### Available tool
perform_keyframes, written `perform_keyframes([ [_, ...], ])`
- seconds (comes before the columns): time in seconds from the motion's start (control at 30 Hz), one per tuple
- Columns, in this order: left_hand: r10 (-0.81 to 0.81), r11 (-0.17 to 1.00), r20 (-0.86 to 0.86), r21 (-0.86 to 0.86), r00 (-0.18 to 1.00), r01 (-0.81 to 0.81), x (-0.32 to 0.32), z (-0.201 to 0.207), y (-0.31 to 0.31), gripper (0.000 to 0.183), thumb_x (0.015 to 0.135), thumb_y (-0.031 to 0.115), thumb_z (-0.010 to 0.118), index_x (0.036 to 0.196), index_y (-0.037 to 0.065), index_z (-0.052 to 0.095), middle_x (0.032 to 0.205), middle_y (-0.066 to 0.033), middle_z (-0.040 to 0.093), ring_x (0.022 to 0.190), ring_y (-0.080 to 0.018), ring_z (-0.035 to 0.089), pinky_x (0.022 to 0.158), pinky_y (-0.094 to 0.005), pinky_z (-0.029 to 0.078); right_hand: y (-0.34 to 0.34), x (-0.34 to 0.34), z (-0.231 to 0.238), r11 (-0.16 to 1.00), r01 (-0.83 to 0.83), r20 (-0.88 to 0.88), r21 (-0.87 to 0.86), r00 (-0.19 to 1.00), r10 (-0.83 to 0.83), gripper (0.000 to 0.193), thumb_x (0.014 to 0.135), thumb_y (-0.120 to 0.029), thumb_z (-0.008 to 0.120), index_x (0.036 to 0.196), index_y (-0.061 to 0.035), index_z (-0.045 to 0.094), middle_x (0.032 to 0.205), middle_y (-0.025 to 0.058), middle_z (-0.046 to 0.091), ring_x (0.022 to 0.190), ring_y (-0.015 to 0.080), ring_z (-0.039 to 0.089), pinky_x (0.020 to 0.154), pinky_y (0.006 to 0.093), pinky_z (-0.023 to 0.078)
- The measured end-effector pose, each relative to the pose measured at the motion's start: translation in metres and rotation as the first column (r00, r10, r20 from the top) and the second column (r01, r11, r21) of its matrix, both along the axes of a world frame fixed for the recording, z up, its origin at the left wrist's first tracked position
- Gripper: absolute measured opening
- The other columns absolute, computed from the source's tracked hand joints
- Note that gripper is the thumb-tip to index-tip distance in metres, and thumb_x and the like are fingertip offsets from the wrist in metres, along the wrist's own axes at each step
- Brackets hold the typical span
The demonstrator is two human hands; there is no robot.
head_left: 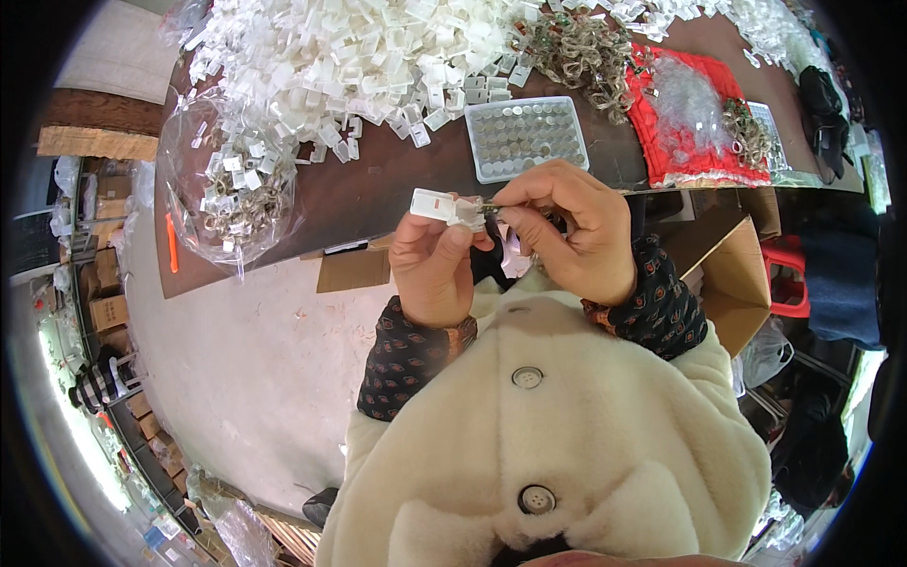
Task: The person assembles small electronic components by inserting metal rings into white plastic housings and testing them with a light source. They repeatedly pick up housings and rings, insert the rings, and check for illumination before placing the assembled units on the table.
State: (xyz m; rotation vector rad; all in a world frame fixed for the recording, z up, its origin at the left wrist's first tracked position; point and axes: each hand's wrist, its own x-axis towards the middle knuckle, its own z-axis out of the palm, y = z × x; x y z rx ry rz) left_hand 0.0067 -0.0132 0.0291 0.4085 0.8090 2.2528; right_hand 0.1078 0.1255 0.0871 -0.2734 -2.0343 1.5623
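A small white plastic case (434, 204) is pinched between the thumb and fingers of my left hand (436, 274), just beyond the table's near edge. Its clear end piece points to the right. My right hand (578, 231) is closed in a pinch on a small dark part (490, 209) that meets this end piece. The part is mostly covered by my fingertips, so its kind does not show. Past my hands, a white tray (480, 163) holds many round silvery discs like button cells.
A big heap of white plastic cases (350, 57) covers the far table (378, 194). Right of it lie tangled wires (581, 61) and a red cloth (694, 170) under clear plastic. A clear bag (241, 203) of pieces and an orange tool (172, 243) lie left. A cardboard box (732, 274) stands right.
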Motion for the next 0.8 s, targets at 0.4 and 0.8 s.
perform_keyframes([
  [0.4,0.147,0.988,-0.246,-0.017,0.958,-0.156,0.004,-0.001,0.000,0.030,0.084,-0.006,0.070,0.111,-0.001,0.059,0.108,-0.0194,0.068,0.090,-0.0226,0.068,0.076,-0.0335,0.058,-0.006,0.002,-0.001,0.985,-0.120,0.033,-0.122,0.992,0.124,0.016,0.088,0.007,0.065,0.102,0.0006,0.069,0.093,0.0084,0.066,0.071,0.0092,0.063,0.061,0.0216,0.050],
  [0.8,0.328,0.929,-0.392,-0.031,0.859,-0.369,0.022,-0.017,0.004,0.028,0.087,-0.013,0.061,0.108,0.004,0.053,0.107,-0.0196,0.066,0.092,-0.0218,0.066,0.078,-0.0322,0.056,-0.019,-0.001,-0.023,0.992,-0.010,0.043,-0.123,0.999,0.016,0.023,0.081,0.008,0.067,0.102,-0.0003,0.068,0.096,0.0080,0.068,0.077,0.0114,0.065,0.065,0.0230,0.052],
])
